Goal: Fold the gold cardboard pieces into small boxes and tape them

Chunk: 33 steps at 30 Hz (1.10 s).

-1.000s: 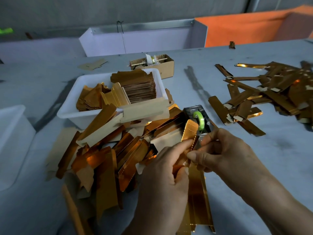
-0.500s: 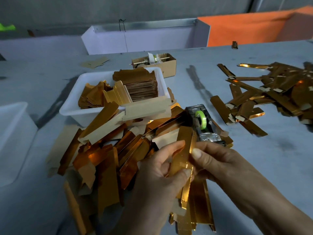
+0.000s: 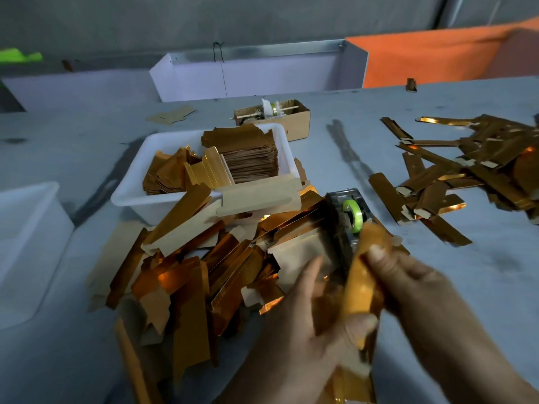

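Head view, looking down at a wide grey table (image 3: 481,301). Behind it runs a grey wall, with a white partition (image 3: 248,77) and an orange panel (image 3: 437,53) along the far edge.

On the table, largest first: a sprawling heap of flat gold cardboard pieces (image 3: 186,272) at centre left; a second scatter of gold strips (image 3: 455,176) at far right, probably finished ones; a white tub (image 3: 137,196) stacked with more blanks; a small brown carton (image 3: 297,121) beyond it; and a dispenser with a green tape roll (image 3: 354,212) just beyond the hands.

At the bottom, both hands hold one motion-blurred gold strip (image 3: 361,281) upright beside the dispenser. The left hand (image 3: 303,322) grips its lower part, thumb across it. The right hand (image 3: 408,281) pinches the upper part, fingers curled round it.

This looks like the folding step, with the strip being creased. The next move likely calls for closing the fold, then drawing tape from the roll nearby.
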Each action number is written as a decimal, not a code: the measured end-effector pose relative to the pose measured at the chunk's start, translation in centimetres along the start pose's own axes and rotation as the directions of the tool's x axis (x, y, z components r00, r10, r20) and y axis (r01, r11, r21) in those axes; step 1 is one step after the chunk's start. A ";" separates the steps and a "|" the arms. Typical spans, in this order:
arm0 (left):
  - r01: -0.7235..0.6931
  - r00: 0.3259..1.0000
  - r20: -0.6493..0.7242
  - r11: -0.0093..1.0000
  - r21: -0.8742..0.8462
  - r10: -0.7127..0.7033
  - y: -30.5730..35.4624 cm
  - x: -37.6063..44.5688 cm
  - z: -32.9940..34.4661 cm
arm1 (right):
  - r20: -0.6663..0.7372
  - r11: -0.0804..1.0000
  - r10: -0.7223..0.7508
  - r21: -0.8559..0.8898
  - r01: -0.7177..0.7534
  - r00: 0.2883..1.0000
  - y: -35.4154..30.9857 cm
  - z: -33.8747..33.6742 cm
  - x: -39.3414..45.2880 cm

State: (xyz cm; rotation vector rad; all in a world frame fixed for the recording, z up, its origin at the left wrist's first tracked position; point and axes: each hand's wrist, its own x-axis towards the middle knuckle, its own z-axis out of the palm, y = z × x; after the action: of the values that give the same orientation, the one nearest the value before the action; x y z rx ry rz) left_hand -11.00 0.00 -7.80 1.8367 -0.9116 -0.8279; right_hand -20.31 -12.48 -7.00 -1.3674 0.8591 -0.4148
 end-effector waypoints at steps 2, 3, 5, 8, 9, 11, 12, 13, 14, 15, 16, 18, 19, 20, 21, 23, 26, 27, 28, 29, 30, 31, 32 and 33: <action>-0.056 0.986 -0.143 0.984 0.171 0.081 -1.0 1.1 -0.9 | -0.157 0.989 -0.126 -0.098 0.112 0.980 -1.5 -2.3 1.0; -0.059 0.967 -0.223 0.956 0.289 0.126 -1.5 1.8 -1.3 | -0.240 0.984 -0.154 -0.125 0.126 0.959 -2.1 -3.9 1.9; -0.050 0.938 -0.276 0.871 0.490 0.209 -2.3 3.0 -2.0 | -0.392 0.986 -0.162 -0.087 0.139 0.905 -2.3 -7.9 4.1; -0.072 0.971 -0.121 0.732 0.678 0.207 -4.1 4.4 -1.8 | -0.472 0.986 -0.132 0.030 0.165 0.872 0.2 -15.0 7.9; -0.054 0.978 -0.093 0.663 0.747 0.185 -4.5 4.7 -1.5 | -0.481 0.987 -0.125 0.029 0.159 0.868 1.1 -16.3 8.5; -0.038 0.980 -0.063 0.493 0.869 0.188 -5.1 5.3 -1.1 | -0.512 0.993 -0.113 -0.018 0.121 0.852 2.3 -16.3 8.6; -0.037 0.980 -0.048 0.419 0.907 0.191 -5.2 5.6 -0.9 | -0.516 0.994 -0.103 -0.027 0.105 0.850 2.4 -15.3 8.3; -0.039 0.984 -0.028 0.371 0.928 0.175 -5.3 5.7 -0.8 | -0.499 0.994 -0.106 -0.039 0.100 0.860 2.6 -14.1 7.8; -0.050 0.987 -0.008 0.355 0.934 0.161 -5.3 5.9 -0.8 | -0.474 0.992 -0.129 -0.050 0.119 0.871 2.9 -12.9 7.1; -0.060 0.988 0.002 0.367 0.928 0.155 -5.4 6.0 -0.8 | -0.446 0.987 -0.159 -0.054 0.151 0.881 3.0 -11.5 6.1; -0.074 0.984 0.003 0.401 0.913 0.176 -5.4 6.0 -0.8 | -0.413 0.981 -0.194 -0.057 0.187 0.890 3.1 -10.1 4.9; -0.111 0.967 -0.035 0.539 0.835 0.253 -5.0 5.7 -1.1 | -0.300 0.965 -0.261 -0.107 0.239 0.918 2.8 -7.0 1.9; -0.118 0.954 -0.080 0.608 0.785 0.289 -4.6 5.4 -1.4 | -0.192 0.960 -0.270 -0.130 0.248 0.944 2.5 -5.4 0.4; -0.126 0.939 -0.120 0.644 0.754 0.323 -4.1 5.0 -1.7 | -0.058 0.964 -0.239 -0.136 0.229 0.969 2.1 -3.8 -0.8; -0.121 0.929 -0.143 0.643 0.756 0.342 -3.7 4.8 -1.9 | 0.087 0.978 -0.158 -0.124 0.168 0.984 1.8 -2.2 -1.7; -0.107 0.896 -0.184 0.596 0.796 0.405 -3.5 4.8 -2.2 | 0.291 0.997 0.054 -0.062 -0.038 0.955 2.1 0.4 -2.2; -0.056 0.929 -0.179 0.599 0.799 0.325 -3.7 5.6 -2.4 | 0.278 0.969 0.229 0.029 -0.246 0.933 3.6 2.9 -1.0; -0.011 0.931 -0.212 0.604 0.797 0.296 -3.9 6.0 -2.5 | 0.242 0.959 0.246 0.082 -0.272 0.939 4.2 3.4 -0.3; 0.039 0.930 -0.247 0.596 0.802 0.271 -4.0 6.4 -2.6 | 0.213 0.947 0.255 0.141 -0.288 0.943 4.5 3.7 0.3; 0.071 0.924 -0.280 0.602 0.795 0.261 -4.0 6.9 -2.5 | 0.192 0.932 0.267 0.199 -0.303 0.945 4.8 4.0 0.8; 0.086 0.911 -0.315 0.625 0.776 0.265 -4.1 7.4 -2.4 | 0.179 0.912 0.280 0.256 -0.320 0.943 5.0 4.2 1.2; 0.089 0.897 -0.342 0.643 0.761 0.280 -4.0 7.7 -2.3 | 0.173 0.892 0.292 0.305 -0.333 0.941 5.2 4.3 1.5; 0.085 0.888 -0.346 0.633 0.769 0.302 -3.9 7.8 -2.3 | 0.169 0.875 0.301 0.343 -0.342 0.939 5.3 4.4 1.7; 0.078 0.882 -0.336 0.602 0.795 0.330 -3.7 7.8 -2.3 | 0.161 0.860 0.309 0.374 -0.348 0.937 5.4 4.5 1.9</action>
State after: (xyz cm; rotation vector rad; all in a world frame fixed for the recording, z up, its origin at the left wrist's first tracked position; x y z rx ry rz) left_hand -4.27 -4.46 -11.64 2.5275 -1.1820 0.2201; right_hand -16.97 -9.72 -12.79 -0.8355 0.8556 -0.2366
